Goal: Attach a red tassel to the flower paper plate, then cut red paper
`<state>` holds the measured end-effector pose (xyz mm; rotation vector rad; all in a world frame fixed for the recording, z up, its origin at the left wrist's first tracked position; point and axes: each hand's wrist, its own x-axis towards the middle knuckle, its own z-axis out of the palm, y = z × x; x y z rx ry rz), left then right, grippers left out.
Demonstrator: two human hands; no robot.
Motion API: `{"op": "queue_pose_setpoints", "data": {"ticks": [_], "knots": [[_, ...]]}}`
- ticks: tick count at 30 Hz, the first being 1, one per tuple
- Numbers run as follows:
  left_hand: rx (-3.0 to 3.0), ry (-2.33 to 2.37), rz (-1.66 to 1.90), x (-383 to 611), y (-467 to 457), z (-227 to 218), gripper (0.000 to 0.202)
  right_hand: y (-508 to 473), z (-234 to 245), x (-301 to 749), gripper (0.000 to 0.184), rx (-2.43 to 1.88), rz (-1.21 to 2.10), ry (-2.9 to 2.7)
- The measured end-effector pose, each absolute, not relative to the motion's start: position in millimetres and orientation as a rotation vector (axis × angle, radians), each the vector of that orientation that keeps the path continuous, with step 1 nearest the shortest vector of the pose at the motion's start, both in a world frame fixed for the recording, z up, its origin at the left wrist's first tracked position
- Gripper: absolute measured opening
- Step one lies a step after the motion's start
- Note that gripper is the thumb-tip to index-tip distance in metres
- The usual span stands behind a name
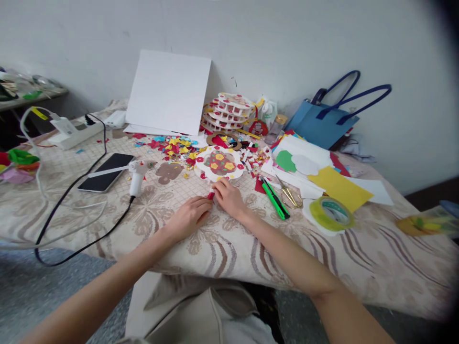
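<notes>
My left hand and my right hand meet on the patterned tablecloth, fingertips pinched together on a small red paper piece. Just beyond them lies a white scalloped paper plate decorated with red and yellow flower cutouts. A glue gun with a black cord lies to the left of my hands.
A phone, a power strip and a white board are at the left and back. A green utility knife, scissors, a tape roll, coloured paper sheets and a blue bag lie to the right. Stacked decorated plates stand behind.
</notes>
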<state>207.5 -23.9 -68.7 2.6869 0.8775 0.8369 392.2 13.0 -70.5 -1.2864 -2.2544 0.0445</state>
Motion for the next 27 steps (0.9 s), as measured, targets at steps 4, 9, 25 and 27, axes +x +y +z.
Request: {"op": "queue_pose_setpoints", "data": {"ticks": [4, 9, 25, 27], "knots": [[2.632, 0.93, 0.909, 206, -24, -69, 0.018, 14, -71, 392, 0.019, -1.268, 0.141, -2.162], [2.394, 1.224, 1.152, 202, -20, -70, 0.014, 11, -66, 392, 0.018, -1.337, 0.335, -2.043], [1.952, 1.175, 1.095, 205, 19, -77, 0.024, 18, -72, 381, 0.008, -1.46, 0.609, -1.807], [1.959, 1.133, 1.094, 206, 21, -76, 0.024, 16, -72, 381, 0.007, -1.419, 0.638, -1.806]]}}
